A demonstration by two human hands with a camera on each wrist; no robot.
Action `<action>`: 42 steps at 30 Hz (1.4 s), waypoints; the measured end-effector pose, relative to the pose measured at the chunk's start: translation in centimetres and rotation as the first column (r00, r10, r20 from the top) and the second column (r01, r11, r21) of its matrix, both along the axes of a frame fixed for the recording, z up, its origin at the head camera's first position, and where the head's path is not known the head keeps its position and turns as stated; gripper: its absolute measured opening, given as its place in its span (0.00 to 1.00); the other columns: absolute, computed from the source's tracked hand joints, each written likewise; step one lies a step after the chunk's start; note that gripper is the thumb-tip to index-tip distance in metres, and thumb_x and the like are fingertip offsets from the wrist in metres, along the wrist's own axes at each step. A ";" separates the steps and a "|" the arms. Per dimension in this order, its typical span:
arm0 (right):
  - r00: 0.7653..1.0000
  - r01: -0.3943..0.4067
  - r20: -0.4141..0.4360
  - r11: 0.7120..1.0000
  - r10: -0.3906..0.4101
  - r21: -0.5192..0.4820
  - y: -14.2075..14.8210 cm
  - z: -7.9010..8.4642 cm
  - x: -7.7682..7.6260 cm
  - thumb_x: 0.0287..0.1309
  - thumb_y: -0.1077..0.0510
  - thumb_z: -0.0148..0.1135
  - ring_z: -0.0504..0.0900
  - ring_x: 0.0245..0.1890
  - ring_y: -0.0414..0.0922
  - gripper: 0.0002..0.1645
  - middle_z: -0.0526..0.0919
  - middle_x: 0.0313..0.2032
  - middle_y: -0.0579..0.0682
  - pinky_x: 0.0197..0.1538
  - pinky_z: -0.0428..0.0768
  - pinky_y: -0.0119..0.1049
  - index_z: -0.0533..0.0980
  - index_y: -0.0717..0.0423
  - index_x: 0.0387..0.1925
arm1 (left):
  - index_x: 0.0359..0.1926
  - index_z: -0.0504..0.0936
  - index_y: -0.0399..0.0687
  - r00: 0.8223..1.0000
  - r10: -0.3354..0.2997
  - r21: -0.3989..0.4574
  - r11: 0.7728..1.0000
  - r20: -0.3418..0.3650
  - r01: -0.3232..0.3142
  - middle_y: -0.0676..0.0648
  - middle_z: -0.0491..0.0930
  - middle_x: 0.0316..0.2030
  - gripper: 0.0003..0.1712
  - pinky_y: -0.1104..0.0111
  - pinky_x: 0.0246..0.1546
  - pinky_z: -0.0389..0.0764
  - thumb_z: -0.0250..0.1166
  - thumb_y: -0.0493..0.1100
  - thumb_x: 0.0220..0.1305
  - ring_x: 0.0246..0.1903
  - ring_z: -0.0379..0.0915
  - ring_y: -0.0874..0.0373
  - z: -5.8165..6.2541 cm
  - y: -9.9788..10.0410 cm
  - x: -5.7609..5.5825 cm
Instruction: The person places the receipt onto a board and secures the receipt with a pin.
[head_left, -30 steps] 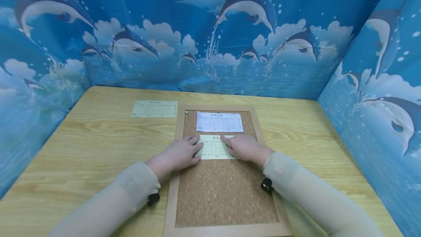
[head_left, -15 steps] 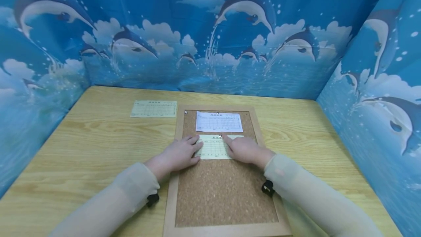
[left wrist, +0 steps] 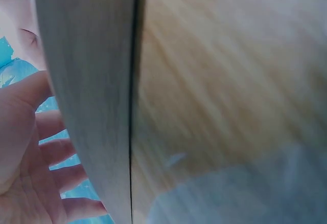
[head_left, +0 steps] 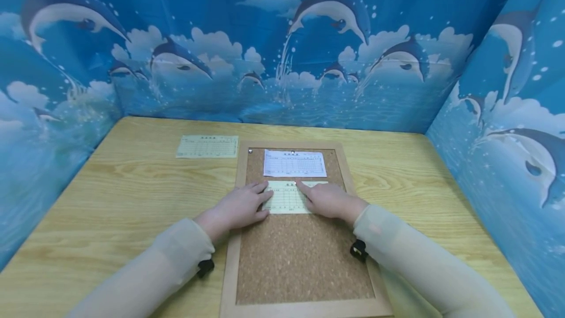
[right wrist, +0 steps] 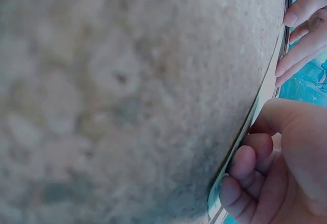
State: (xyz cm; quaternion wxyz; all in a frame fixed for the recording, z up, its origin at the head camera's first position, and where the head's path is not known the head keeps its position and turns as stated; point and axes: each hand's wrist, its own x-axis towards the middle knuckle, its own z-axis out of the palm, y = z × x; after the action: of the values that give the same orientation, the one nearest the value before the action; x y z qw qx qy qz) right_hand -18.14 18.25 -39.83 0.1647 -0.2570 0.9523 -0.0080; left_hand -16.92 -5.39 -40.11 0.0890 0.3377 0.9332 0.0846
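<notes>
A pale yellow-green printed slip (head_left: 289,200) lies across the cork board (head_left: 304,259), just below a white printed slip (head_left: 295,165). My left hand (head_left: 242,206) rests with spread fingers on the slip's left edge and the board's frame. My right hand (head_left: 328,200) reaches in from the right, its index fingertip at a small pushpin (head_left: 295,183) on the slip's top edge. That index finger is extended and partly covers the pin. In the right wrist view, the other fingers (right wrist: 242,160) are curled close over the slip. The slip's right part is hidden under that hand.
A second yellow-green slip (head_left: 207,146) lies on the wooden table (head_left: 132,185), left of the board's far end. One pin (head_left: 250,151) sits in the board's top left corner, another (head_left: 293,152) at the white slip's top edge. Dolphin-print curtains (head_left: 282,97) enclose the table.
My right index fingertip slid right, off the pin, half a second ago and is now back over it. The left hand and the slips have stayed in place.
</notes>
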 end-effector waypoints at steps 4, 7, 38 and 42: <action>1.000 -0.004 0.006 1.000 0.004 0.006 -0.2 0.1 -0.1 0.67 0.56 0.43 0.57 0.10 0.38 0.32 0.67 0.10 0.45 0.15 0.58 0.32 0.53 0.53 0.71 | 0.63 0.70 0.44 1.000 0.000 -0.002 1.000 0.000 0.000 0.39 0.62 0.65 0.30 0.48 0.57 0.66 0.58 0.53 0.64 0.63 0.58 0.42 0.0 -0.1 0.0; 1.000 -0.003 0.018 1.000 0.003 0.005 -0.2 0.2 -0.1 0.67 0.56 0.43 0.57 0.10 0.38 0.32 0.67 0.10 0.45 0.15 0.58 0.32 0.52 0.53 0.71 | 0.63 0.69 0.45 1.000 0.002 -0.014 1.000 -0.003 -0.002 0.39 0.62 0.65 0.30 0.51 0.58 0.65 0.58 0.54 0.64 0.63 0.59 0.43 0.0 -0.1 -0.1; 1.000 0.012 0.025 0.999 -0.012 -0.032 0.2 0.5 0.1 0.67 0.56 0.44 0.57 0.10 0.39 0.32 0.66 0.10 0.45 0.16 0.59 0.33 0.53 0.52 0.71 | 0.65 0.67 0.47 1.000 0.017 0.001 1.000 0.008 -0.017 0.42 0.59 0.67 0.31 0.47 0.57 0.65 0.55 0.55 0.66 0.66 0.54 0.46 -0.4 -0.4 0.2; 1.000 0.001 0.025 0.997 0.001 -0.077 0.7 0.7 0.6 0.66 0.57 0.45 0.55 0.09 0.38 0.31 0.64 0.09 0.44 0.15 0.58 0.31 0.56 0.53 0.70 | 0.66 0.66 0.46 1.000 0.005 0.014 1.000 0.010 -0.005 0.42 0.59 0.67 0.31 0.47 0.57 0.65 0.56 0.54 0.66 0.66 0.54 0.45 -0.4 -0.6 0.2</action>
State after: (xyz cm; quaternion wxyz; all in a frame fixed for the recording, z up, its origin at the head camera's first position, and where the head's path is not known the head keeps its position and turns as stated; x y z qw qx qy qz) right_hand -17.57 18.95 -39.09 0.1667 -0.2630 0.9491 -0.0481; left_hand -16.69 -5.97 -40.49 0.0909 0.3356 0.9330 0.0929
